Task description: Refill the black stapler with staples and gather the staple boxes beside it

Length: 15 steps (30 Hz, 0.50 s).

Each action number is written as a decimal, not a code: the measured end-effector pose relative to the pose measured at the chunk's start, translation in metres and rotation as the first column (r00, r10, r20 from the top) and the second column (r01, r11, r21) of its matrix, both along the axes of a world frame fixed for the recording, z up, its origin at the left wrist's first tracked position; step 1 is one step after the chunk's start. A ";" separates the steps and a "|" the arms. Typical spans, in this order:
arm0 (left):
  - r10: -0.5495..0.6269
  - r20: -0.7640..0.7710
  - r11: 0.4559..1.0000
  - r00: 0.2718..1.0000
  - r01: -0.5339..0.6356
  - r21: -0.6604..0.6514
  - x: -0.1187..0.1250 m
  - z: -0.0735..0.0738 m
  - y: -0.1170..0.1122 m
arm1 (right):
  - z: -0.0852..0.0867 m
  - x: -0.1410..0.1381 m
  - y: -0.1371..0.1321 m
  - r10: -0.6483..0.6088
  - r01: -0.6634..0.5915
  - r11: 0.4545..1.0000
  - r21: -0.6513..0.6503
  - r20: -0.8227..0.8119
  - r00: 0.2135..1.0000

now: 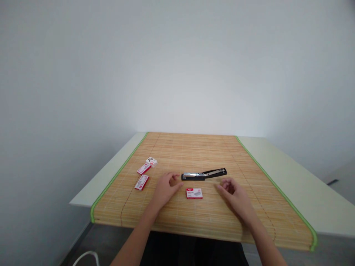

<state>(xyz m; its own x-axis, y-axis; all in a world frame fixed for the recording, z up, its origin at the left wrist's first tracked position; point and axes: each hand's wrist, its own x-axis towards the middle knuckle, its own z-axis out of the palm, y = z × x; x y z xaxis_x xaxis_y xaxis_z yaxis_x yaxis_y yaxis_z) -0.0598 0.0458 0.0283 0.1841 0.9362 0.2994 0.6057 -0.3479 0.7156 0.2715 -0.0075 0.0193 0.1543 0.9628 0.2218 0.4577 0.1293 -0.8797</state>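
A black stapler (203, 174) lies swung open flat on a bamboo mat (194, 151). My left hand (165, 189) rests on the mat just left of the stapler's near end, fingers apart and holding nothing. My right hand (235, 195) hovers below the stapler's right end with its fingers loosely curled and nothing visible in them. Between my hands lies a red and white staple box (194, 193).
Two more red and white staple boxes (142, 182) (144, 169) and a small opened white box (151, 162) lie at the mat's left. The mat, edged in green, covers a pale table (291, 173) set against a white wall. A white cable (85, 256) lies on the floor.
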 end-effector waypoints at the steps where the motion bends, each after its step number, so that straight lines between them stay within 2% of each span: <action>1: 0.015 -0.041 0.999 0.999 -0.014 0.035 0.001 -0.001 0.005 | -0.003 0.010 0.006 -0.045 0.045 0.999 0.008 -0.054 0.998; 4: 0.026 -0.160 0.997 0.987 -0.013 0.078 0.006 -0.001 0.018 | -0.005 0.032 0.027 -0.043 0.043 0.999 -0.007 -0.164 0.986; 7: 0.005 -0.211 0.998 0.978 0.007 0.059 0.009 0.000 0.024 | 0.006 0.037 0.044 0.104 -0.118 0.991 -0.056 -0.218 0.970; 9: -0.008 -0.215 0.998 0.977 0.020 0.055 0.009 -0.001 0.026 | 0.016 0.034 0.051 0.192 -0.212 0.975 -0.059 -0.249 0.949; 15: -0.027 -0.206 0.999 0.978 0.033 0.023 0.007 -0.003 0.027 | 0.051 0.004 0.065 0.326 -0.331 0.943 0.034 -0.284 0.901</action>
